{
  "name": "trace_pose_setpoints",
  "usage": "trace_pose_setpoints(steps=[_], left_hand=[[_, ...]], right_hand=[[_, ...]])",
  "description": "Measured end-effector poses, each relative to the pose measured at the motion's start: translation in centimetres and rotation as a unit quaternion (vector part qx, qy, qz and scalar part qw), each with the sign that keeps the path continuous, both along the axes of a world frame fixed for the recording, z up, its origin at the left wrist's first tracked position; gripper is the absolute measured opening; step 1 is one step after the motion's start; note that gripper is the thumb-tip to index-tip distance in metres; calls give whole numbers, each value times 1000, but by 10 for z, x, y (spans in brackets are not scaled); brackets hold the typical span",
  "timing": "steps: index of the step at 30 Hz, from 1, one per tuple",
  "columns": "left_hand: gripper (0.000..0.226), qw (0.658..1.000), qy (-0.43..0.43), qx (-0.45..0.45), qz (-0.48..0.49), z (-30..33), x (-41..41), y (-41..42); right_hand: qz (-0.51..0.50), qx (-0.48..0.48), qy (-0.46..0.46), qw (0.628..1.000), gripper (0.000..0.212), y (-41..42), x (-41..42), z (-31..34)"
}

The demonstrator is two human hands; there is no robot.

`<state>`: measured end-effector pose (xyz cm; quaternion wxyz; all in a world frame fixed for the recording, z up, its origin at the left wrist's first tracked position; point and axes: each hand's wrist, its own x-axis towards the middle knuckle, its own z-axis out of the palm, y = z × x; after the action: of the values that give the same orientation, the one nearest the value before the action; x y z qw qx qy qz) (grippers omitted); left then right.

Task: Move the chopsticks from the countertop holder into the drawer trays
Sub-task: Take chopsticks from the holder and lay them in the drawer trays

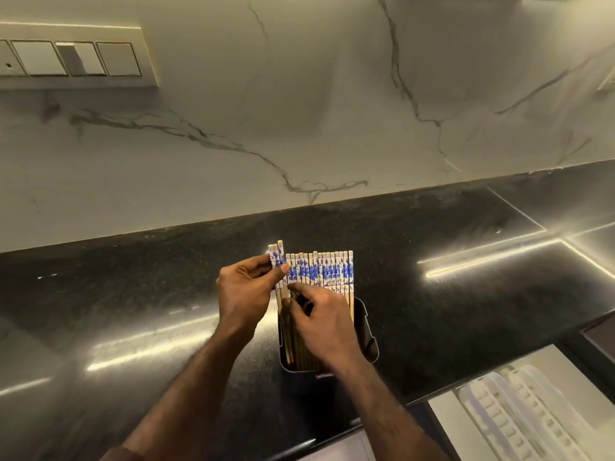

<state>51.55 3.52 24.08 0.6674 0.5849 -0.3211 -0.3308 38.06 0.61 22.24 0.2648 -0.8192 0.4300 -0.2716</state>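
Head view: at the centre of the frame a dark holder [367, 331] stands on the black, glossy countertop [133, 294], filled with a row of upright chopsticks [319, 271] whose tops carry a blue and white pattern. The left hand [244, 291] pinches two chopsticks [279, 261] at the left end of the row, thumb and fingers closed on their patterned tops; these two stand a little higher than the others. The right hand [319, 321] lies over the holder's mouth, its fingers bent narrow among the wooden shafts, index tip touching the row; what it grips I cannot tell. At the lower right of the frame an open drawer [449, 424] shows pale plastic trays [512, 417]. At the upper left, switches [76, 58] sit on the marble wall [299, 94].
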Motion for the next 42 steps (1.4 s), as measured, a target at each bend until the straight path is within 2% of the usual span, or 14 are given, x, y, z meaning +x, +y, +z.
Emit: trace_pose_setpoints(steps=[4,8,10,16,21,25,35,42], left_hand=[[27,998,-9,-33,-51,34,9,-3],[31,990,-25,-66,-120,73,18,-8],[30,989,-13,-76,-127,90,21,-14],[30,988,35,-90,-124,113,14,-26],[31,984,75,-85,-136,111,-5,-31],[34,980,93,-88,-151,110,-29,-31],[29,973,95,-99,-185,115,-132,-20],[33,967,107,-64,-223,81,-244,-4]], right_hand=[[21,141,-85,986,32,-6,-2,12],[67,302,-177,934,25,-10,-13,26],[95,335,-207,914,22,-11,-22,32],[124,402,-210,882,21,-5,-41,36],[108,443,-251,854,21,4,-64,37],[97,458,-256,846,22,6,-90,39],[77,435,-276,853,19,16,-196,43],[31,410,-243,878,17,33,-311,31]])
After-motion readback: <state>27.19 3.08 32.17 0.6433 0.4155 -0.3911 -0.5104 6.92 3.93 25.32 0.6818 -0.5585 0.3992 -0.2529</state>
